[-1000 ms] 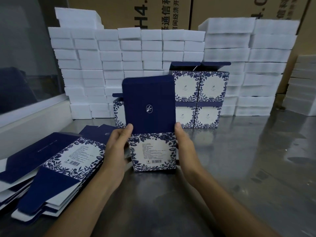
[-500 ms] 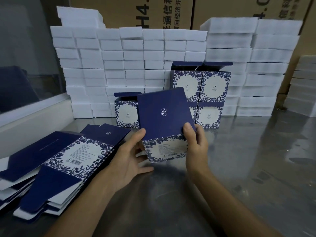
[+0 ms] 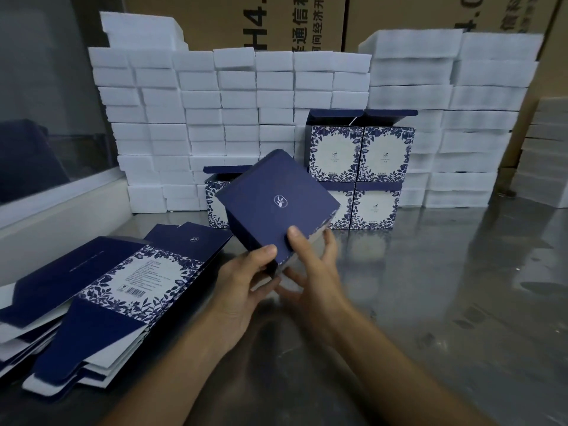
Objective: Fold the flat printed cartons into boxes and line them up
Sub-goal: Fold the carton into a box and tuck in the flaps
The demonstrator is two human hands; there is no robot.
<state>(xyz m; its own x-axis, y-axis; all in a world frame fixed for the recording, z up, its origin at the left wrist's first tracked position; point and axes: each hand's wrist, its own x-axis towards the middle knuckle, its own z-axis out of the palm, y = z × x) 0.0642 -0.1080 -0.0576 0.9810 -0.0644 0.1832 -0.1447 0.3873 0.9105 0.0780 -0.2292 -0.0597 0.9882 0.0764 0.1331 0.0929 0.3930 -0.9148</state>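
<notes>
A navy carton (image 3: 276, 204) with a small white logo is held tilted above the steel table, its dark panel facing me. My left hand (image 3: 246, 281) grips its lower left corner, thumb on top. On the lower right edge, my right hand (image 3: 310, 269) holds the same carton, thumb on the panel and fingers behind. Several folded boxes (image 3: 359, 167) with blue floral print stand stacked in two rows behind it. Flat printed cartons (image 3: 101, 290) lie in a pile at the left.
A wall of white foam blocks (image 3: 233, 96) runs along the back, with taller stacks (image 3: 455, 118) at the right. Brown shipping cartons (image 3: 246, 20) rise behind them. The steel table (image 3: 445, 287) stretches to the right. A glass panel and white ledge (image 3: 55, 207) border the left.
The carton stood upright on the table with its tall flap up; now the flap is folded down and both hands have lifted and tilted the box to the right.
</notes>
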